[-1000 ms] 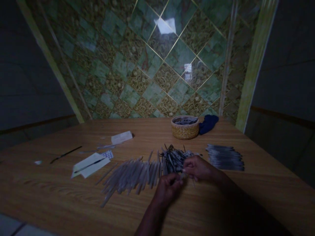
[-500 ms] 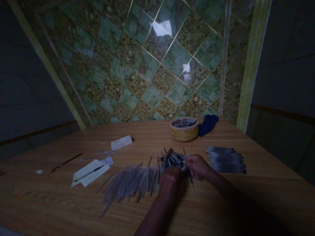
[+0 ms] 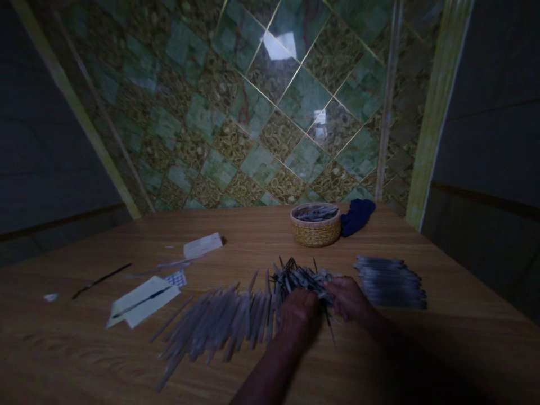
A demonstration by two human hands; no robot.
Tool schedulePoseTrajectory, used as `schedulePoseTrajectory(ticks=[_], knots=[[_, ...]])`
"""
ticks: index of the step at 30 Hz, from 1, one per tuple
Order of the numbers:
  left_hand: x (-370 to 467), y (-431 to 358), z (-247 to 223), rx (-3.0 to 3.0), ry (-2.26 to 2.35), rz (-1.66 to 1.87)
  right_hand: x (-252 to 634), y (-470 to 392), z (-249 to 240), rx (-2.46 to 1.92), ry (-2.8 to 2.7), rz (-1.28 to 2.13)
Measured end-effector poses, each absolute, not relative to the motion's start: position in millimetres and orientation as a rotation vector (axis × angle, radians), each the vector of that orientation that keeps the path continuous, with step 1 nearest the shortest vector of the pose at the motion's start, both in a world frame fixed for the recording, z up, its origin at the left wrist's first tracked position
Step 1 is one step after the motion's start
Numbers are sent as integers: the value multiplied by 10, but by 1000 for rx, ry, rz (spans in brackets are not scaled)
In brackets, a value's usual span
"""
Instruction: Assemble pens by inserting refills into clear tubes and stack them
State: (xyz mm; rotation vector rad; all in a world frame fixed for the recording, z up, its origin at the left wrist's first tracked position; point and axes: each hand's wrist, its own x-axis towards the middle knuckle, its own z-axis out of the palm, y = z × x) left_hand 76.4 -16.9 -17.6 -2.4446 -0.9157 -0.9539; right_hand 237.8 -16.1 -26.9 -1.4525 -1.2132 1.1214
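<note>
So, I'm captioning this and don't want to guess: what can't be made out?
All in the head view:
Left hand: fingertips hidden behind its back and knuckles.
Right hand: what it pinches, blurred by dimness.
Basket: lower contents hidden by its wall.
White box: any print too small.

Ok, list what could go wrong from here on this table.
The left hand is at the tangled dark pen-like sticks; pulling one might drag others along. The pale slim tubes lie right beside that tangle, so the two heaps could mix. The right hand is close to the neat row of pen-like sticks; a sideways sweep might knock it out of line.
</note>
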Motion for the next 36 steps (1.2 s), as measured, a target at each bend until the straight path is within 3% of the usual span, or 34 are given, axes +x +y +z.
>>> schedulePoseTrajectory(ticks=[20,36], knots=[[639,-81,-208,-2505,-1062,-983,2138,-111,-353,-1191,-1158,1193],[589,-71,-96,-2626,-1379,-628,2410,-2,-333,-1277,-1051,1012]])
